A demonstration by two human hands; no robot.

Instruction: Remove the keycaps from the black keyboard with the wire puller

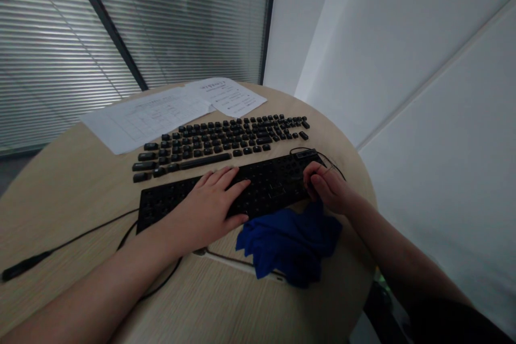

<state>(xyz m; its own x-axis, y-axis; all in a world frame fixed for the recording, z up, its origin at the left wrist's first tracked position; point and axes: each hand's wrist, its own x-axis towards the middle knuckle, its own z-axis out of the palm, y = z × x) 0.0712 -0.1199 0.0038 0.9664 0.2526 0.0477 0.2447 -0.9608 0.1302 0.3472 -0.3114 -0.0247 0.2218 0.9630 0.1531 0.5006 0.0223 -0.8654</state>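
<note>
A black keyboard base with its keycaps off lies across the table. My left hand rests on its middle with the fingers spread. Over the base's right end, my right hand has its fingers curled together; what they hold, if anything, is hidden. A crumpled blue cloth sits just below the right hand, partly over a flat, light-edged object. Loose black keycaps are laid out in rows beyond the base.
Printed paper sheets lie at the table's far side. A black cable runs left from the base, and another loops at its right end. The round table stands near a white wall and window blinds.
</note>
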